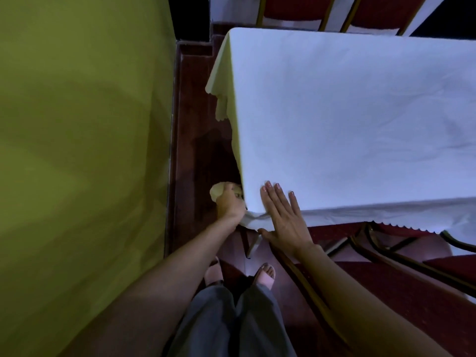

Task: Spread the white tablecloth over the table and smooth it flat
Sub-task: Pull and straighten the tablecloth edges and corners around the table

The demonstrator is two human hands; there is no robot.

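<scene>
A big green wall point(77, 150) filled the left side. Next to it ran a strip of dark red floor point(190, 130).

The left hand point(230, 203) was down low beside the near left corner of the desk. Its fingers were curled tight around a bunch of the white tablecloth point(347, 112) that hung off the side. A small lump of cloth stuck out past the knuckles.

The tablecloth lay over the whole top of the desk. It looked mostly flat, with a few soft wrinkles toward the right. On the left side it hung down, and its wavy edge showed near the far corner. Along the near side it hung down too, and the same wavy edge showed there. The desk itself was hidden under the cloth.

The right hand point(283, 217) was just right of the left one. It lay flat and loose on the near left corner of the cloth, holding nothing. Its fingers pointed away across the top, and its thumb reached down over the edge onto the hanging part.

Below the hands were grey trousers point(231, 320) and two feet in sandals point(266, 275) on the floor.

On the right, a red chair point(401, 274) with a dark frame stood close to the near edge of the desk. At the far side, more red chairs point(296, 9) stood behind the desk.
</scene>
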